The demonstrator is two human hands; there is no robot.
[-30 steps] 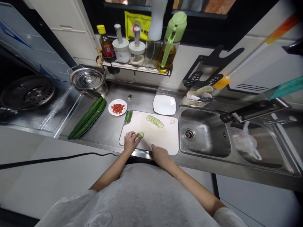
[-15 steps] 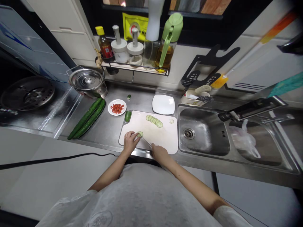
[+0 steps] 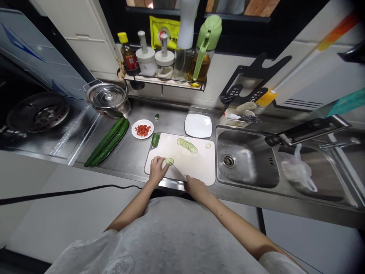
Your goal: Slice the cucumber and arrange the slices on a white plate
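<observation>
Left hand (image 3: 157, 169) grasps a round, pale-green cucumber piece (image 3: 169, 161) on the left half of a white rectangular cutting board (image 3: 199, 167); right hand (image 3: 196, 186) grips a thin metal knife (image 3: 180, 172), now slightly withdrawn, suggesting one cut completed.

The steel counter (image 3: 129, 160) bears two long cucumbers (image 3: 111, 142), two plates (image 3: 198, 126) and a cutting board (image 3: 201, 166).
</observation>
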